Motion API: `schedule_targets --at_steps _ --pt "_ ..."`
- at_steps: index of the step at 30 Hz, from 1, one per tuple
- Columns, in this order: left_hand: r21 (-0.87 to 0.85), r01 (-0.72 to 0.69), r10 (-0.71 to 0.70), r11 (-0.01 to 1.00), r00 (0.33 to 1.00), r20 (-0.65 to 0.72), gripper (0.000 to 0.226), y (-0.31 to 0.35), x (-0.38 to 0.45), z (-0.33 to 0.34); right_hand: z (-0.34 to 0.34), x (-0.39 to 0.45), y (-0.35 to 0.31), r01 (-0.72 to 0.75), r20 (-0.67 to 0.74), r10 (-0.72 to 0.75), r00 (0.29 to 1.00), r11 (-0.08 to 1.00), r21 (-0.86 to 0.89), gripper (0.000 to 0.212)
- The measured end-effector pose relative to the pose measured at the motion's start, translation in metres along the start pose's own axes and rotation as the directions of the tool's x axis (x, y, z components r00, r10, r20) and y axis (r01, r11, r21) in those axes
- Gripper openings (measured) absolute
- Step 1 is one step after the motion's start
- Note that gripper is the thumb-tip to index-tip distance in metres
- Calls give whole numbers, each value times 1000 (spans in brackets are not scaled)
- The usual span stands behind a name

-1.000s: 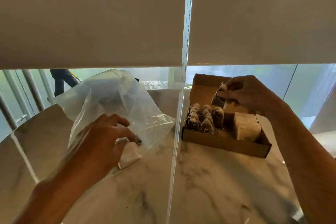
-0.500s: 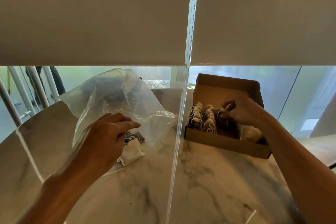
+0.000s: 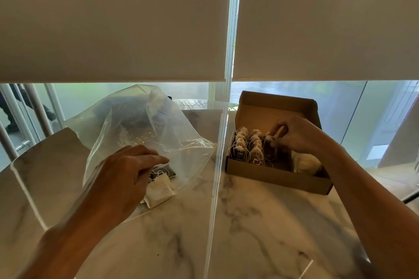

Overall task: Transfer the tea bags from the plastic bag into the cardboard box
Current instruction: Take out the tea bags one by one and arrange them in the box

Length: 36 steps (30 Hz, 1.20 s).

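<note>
Fingers [image 3: 277, 141] of the right hand [image 3: 297, 136] were curled down inside the cardboard box [image 3: 272, 175], pinching a tea bag [image 3: 269, 140] at its top and setting it against the rows already standing there. Two neat files of bags [image 3: 248, 147] filled the box's left part, strings and tags draped over their front ends; a pale packet [image 3: 306, 163] lay in the right part, partly hidden by the wrist.

On the other side, the left hand [image 3: 127, 176] was reaching in at the mouth of the plastic bag [image 3: 147, 129], its fingers lying almost straight over the few tea bags that remained. Whether they had closed on anything I could not tell, since the hand covered its own fingertips. One light tea bag [image 3: 159, 190] and a darker one [image 3: 166, 170] showed just beyond the knuckles, both on the marble table [image 3: 249, 233] under the clear film.

These bags would probably weigh next to nothing and crush easily (thin paper around loose leaf), so a gentle pinch across the folded top edge seemed the sensible hold, not a squeeze on the belly. Strings could snag on neighbours. As for the plastic bag, it looked limp and slippery, likely to slide unless held down.
</note>
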<state>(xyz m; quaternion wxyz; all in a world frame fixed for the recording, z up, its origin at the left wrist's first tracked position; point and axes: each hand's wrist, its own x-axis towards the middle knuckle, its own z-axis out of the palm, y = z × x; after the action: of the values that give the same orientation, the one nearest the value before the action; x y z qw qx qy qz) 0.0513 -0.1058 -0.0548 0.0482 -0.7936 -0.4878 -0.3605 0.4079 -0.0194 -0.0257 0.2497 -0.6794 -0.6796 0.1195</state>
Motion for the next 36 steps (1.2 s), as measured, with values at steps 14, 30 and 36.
schedule_targets --at_steps 14,30,36 --pt "-21 -7 7 1000 1000 -4 30 -4 -2 -1 23 2 -2 42 1 -43 999 965 -260 56" --pt "57 138 -137 989 990 -28 45 -21 -56 -16 -3 -43 -55 190 -97 -170 981 945 268 36" --pt "41 232 -229 972 971 -68 46 -21 -72 -19 36 -76 -113 303 125 -353 927 904 302 23"
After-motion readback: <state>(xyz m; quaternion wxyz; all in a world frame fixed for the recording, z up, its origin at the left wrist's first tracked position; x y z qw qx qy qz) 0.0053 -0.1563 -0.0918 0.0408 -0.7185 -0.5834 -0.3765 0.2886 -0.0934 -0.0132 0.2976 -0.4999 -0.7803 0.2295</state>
